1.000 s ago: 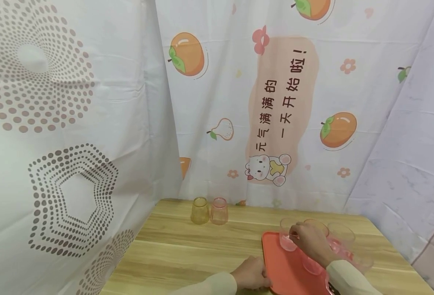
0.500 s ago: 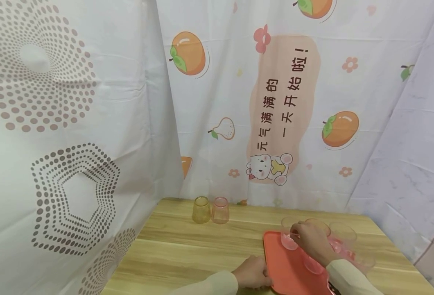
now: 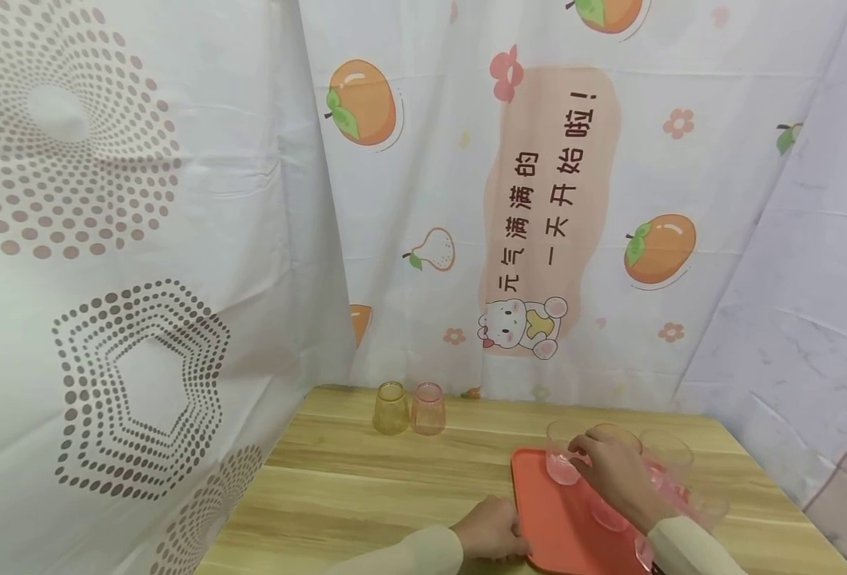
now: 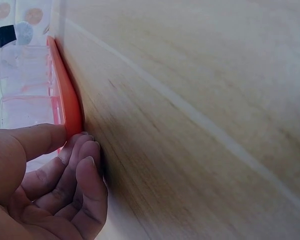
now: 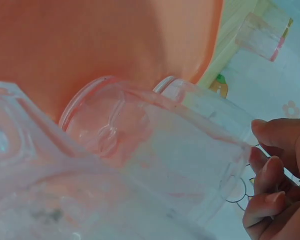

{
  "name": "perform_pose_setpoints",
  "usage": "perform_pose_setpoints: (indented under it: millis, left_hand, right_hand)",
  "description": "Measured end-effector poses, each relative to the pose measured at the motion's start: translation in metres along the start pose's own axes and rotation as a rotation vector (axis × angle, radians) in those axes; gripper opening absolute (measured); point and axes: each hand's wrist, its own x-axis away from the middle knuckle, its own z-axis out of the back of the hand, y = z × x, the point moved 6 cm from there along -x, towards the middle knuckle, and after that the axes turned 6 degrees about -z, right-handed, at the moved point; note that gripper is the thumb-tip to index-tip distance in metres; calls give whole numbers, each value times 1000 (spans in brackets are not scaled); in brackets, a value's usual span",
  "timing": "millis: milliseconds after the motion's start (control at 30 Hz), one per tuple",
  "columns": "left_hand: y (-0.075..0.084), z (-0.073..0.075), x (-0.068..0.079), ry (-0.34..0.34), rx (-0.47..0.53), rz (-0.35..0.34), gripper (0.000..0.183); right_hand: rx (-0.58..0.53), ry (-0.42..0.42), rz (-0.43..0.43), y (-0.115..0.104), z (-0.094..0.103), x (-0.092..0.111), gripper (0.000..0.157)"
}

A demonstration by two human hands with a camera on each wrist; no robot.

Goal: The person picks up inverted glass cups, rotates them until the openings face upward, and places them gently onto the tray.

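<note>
My left hand (image 3: 490, 529) pinches the left edge of the red-orange tray (image 3: 554, 531); in the left wrist view the thumb lies on its rim (image 4: 69, 107) and curled fingertips sit against its outer side. At the tray's back left corner stands a clear cup (image 3: 562, 469). Beside that cup's rim is my right hand (image 3: 614, 471), with thumb and fingertips slightly parted in the right wrist view. More clear cups stand on the tray, among them a nearer one (image 5: 175, 155) close to the camera. My right hand and forearm partly cover them in the head view.
A yellow cup (image 3: 391, 409) and a pink cup (image 3: 428, 410) stand side by side at the back left of the wooden table (image 3: 366, 487). A printed curtain (image 3: 423, 184) hangs right behind the table, and a dotted one (image 3: 251, 200) hangs along the left.
My right hand's fingers have eased slightly to the right and parted at the corner cup's rim. The cup stays in its place. The left hand keeps its hold on the tray edge.
</note>
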Motion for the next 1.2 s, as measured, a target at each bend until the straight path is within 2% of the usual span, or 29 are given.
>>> perform_pose_setpoints:
  millis: [67,133,267,367,533,800,1067,1200]
  left_hand:
    - [0,0,-1,-5,3,6,40]
    - [-1,0,-1,-8,0,12,41]
    - [0,0,-2,-7,-8,18,40]
    - [0,1,-3,-10,-3,24,40]
    - [-2,0,-3,-17,18,23,39]
    - [-2,0,-1,-32,47,7,37]
    - [0,4,1,-33,57,-13,35]
    - [1,6,2,-31,61,-14,34]
  right_hand:
    - [-10,29,26,-4,4,2,35]
    - [-44,10,18,-7,5,4,35]
    - [-114,-81,-64,-15,4,8,32]
    - [-135,-118,-107,-20,3,13,31]
    - [-166,-172,-103,-29,-1,21,27]
    - [-254,-379,-111,-42,-12,38,17]
    - [-307,-474,-41,-55,-22,55,14]
    - [-350,-538,-89,-59,-28,66,11]
